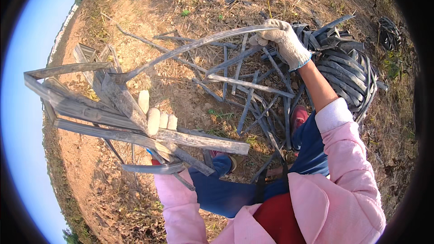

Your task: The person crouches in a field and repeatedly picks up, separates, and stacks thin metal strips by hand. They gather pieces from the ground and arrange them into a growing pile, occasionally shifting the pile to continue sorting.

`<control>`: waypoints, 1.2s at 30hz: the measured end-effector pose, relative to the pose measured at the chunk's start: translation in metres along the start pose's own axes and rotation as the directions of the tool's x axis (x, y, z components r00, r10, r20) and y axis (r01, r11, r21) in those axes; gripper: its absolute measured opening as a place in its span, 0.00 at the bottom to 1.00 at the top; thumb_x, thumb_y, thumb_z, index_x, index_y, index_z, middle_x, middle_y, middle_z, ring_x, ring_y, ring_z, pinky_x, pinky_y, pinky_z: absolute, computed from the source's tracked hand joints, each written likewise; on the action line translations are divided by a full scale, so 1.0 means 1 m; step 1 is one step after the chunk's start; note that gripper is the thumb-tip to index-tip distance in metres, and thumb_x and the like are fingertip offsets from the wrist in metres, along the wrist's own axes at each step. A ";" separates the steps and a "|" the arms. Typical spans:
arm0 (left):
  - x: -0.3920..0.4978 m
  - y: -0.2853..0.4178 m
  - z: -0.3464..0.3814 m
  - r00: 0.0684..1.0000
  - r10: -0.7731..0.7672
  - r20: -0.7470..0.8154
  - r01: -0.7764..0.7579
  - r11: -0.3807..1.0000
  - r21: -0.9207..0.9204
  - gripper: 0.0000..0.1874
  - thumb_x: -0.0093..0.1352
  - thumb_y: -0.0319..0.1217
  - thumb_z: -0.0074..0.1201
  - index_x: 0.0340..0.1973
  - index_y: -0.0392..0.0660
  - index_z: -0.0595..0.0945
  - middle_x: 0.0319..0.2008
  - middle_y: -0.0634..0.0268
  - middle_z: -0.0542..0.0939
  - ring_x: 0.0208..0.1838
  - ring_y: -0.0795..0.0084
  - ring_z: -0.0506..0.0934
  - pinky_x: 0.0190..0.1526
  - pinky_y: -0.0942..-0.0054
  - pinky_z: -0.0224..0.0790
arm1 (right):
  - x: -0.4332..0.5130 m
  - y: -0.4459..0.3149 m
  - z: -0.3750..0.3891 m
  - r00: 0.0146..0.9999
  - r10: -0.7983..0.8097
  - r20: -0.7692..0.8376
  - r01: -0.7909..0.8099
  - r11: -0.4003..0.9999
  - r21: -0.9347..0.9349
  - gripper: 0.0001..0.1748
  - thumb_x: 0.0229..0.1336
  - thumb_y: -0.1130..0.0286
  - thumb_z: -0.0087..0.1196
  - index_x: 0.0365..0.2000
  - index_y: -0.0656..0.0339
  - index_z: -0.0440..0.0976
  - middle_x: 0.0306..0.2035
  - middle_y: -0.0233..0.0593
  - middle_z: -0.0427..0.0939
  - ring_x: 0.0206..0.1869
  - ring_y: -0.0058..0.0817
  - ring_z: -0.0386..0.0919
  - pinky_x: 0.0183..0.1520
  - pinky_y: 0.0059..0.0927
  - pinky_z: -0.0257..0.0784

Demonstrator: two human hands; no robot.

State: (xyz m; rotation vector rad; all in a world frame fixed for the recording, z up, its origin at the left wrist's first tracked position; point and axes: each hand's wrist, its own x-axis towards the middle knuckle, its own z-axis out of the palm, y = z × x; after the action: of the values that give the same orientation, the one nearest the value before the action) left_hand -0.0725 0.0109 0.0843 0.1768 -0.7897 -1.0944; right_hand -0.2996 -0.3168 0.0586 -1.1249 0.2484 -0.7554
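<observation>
My left hand [156, 119], in a pale knitted work glove, is closed around a folded bundle of flat dusty plastic drip tape [125, 115]. Only its fingers show; the bundle covers the palm. Out to the upper right, my right hand [279, 42], in a similar glove with a blue cuff edge, pinches a length of drip tape [203, 44]. That length arcs across to the folded bundle. Beneath my right hand, loose grey-black tape [251, 98] lies crisscrossed on the ground.
A wound coil of tape [349, 74] sits right of my right forearm. Farther right lies a smaller dark bundle [389, 34]. Some loose tape lies close to my red shoes [299, 117]. Dry grass and bare soil [78, 159] surround me.
</observation>
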 end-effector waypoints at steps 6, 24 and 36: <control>-0.008 -0.019 -0.047 0.791 -0.274 -0.546 0.557 0.692 0.459 0.36 0.64 0.35 0.65 0.65 0.33 0.70 0.41 0.58 0.82 0.43 0.60 0.81 0.48 0.59 0.78 | -0.009 0.003 0.032 0.979 0.203 0.028 -0.205 0.962 0.181 0.34 0.71 0.44 0.45 0.48 0.70 0.78 0.20 0.32 0.76 0.23 0.24 0.80 0.23 0.25 0.78; -0.047 -0.111 -0.096 0.639 -0.590 -0.494 0.595 -0.028 0.804 0.20 0.74 0.23 0.43 0.60 0.41 0.77 0.55 0.55 0.83 0.59 0.65 0.79 0.63 0.69 0.70 | -0.011 0.044 0.072 0.911 0.392 -0.129 -0.170 0.641 0.749 0.34 0.69 0.40 0.44 0.40 0.64 0.80 0.29 0.39 0.82 0.28 0.29 0.79 0.33 0.30 0.77; -0.020 -0.113 -0.087 0.718 -0.433 -0.545 0.691 0.535 0.485 0.34 0.61 0.33 0.69 0.60 0.37 0.73 0.56 0.52 0.79 0.55 0.61 0.79 0.56 0.62 0.75 | -0.009 0.037 0.077 0.934 0.336 -0.120 -0.131 0.638 0.759 0.28 0.71 0.48 0.47 0.49 0.65 0.76 0.39 0.44 0.82 0.36 0.36 0.82 0.43 0.38 0.81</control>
State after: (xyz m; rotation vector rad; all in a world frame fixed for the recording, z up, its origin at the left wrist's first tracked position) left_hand -0.1023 -0.0473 -0.0442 1.3246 -0.7680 -1.2961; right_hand -0.2494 -0.2469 0.0578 -0.1909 0.2587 -0.6622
